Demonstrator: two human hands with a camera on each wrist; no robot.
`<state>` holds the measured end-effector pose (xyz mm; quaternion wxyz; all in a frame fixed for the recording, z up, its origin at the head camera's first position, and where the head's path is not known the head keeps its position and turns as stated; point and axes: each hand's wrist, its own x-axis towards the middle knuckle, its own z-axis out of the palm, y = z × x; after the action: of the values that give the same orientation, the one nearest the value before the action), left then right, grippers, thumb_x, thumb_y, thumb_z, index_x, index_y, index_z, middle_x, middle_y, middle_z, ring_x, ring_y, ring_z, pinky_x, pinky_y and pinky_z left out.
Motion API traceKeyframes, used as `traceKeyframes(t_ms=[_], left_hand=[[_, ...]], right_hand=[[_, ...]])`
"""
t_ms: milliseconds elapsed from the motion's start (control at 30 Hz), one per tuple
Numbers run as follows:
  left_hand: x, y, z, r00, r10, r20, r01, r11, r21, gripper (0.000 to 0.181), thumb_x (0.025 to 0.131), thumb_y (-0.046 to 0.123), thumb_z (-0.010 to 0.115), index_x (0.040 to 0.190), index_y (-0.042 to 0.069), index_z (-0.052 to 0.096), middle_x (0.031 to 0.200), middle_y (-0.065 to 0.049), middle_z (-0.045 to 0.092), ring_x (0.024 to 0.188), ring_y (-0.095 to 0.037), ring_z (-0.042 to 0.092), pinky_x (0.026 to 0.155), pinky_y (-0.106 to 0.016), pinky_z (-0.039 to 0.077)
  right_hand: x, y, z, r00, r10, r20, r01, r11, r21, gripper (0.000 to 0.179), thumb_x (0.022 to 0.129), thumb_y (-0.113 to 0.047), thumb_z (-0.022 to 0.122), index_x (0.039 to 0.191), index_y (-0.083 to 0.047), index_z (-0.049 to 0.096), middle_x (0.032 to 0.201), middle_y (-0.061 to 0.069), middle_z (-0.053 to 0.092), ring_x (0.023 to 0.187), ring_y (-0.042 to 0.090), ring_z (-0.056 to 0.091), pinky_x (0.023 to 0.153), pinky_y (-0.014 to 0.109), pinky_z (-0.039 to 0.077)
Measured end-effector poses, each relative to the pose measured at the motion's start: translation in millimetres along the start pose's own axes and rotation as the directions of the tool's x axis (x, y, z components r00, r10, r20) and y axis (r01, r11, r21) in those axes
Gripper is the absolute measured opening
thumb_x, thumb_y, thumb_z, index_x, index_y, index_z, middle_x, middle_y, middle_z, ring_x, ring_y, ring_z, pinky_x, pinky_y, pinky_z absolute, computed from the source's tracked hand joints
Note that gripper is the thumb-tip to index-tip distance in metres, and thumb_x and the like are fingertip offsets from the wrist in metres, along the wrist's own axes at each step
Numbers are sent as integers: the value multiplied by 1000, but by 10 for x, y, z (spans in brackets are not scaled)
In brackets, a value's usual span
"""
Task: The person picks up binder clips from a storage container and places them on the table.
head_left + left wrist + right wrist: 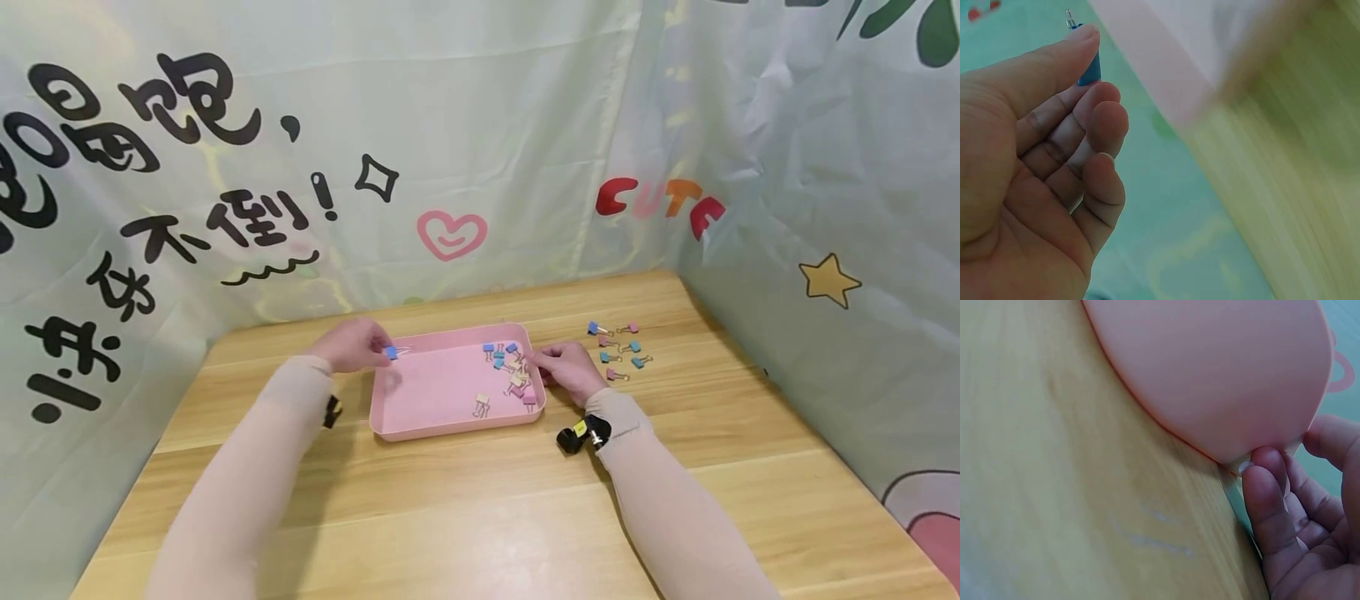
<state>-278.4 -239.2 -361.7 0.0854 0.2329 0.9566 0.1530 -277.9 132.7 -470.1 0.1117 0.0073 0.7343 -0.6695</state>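
Note:
A blue binder clip is pinched between the thumb and index finger of my left hand, above the left end of a pink tray. Its silver handles point to the right in the head view. My right hand grips the tray's right wall; in the right wrist view the thumb is at the rim and the fingertips lie against the outside. Several binder clips in blue, teal, cream and pink lie toward the tray's right side, among them a cream clip near the front wall.
Right of the tray, several loose clips lie on the wooden table, including a blue clip and a pink clip. A printed curtain hangs behind the table and along its sides.

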Motion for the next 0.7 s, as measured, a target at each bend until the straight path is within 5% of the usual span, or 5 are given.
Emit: traceKeyframes(t_ms=[300, 533, 700], left_hand=[[-875, -829, -134, 980, -181, -80, 177, 983, -52, 15, 84, 22, 74, 86, 8, 70, 74, 1, 62, 68, -15, 51, 64, -33, 44], [-1529, -1381, 9, 954, -284, -93, 272, 954, -122, 15, 85, 18, 72, 89, 4, 72, 77, -2, 65, 66, -15, 54, 58, -29, 45], [-1883, -1609, 147, 935, -345, -85, 330, 932, -149, 20, 86, 21, 72, 89, 2, 71, 75, -1, 64, 66, -14, 52, 57, -28, 45]], right_hand=[[2, 25, -3, 1000, -3, -4, 3, 1000, -4, 34, 91, -20, 67, 110, 8, 65, 97, 16, 67, 73, 18, 65, 68, 32, 56], [16, 38, -11, 1000, -7, -2, 7, 1000, -4, 36, 90, -21, 68, 110, 8, 65, 96, 17, 68, 71, 19, 65, 66, 32, 56], [22, 35, -11, 1000, -1, 0, 1, 1000, 1, 35, 90, -22, 69, 110, 7, 65, 96, 17, 68, 71, 19, 65, 66, 32, 56]])
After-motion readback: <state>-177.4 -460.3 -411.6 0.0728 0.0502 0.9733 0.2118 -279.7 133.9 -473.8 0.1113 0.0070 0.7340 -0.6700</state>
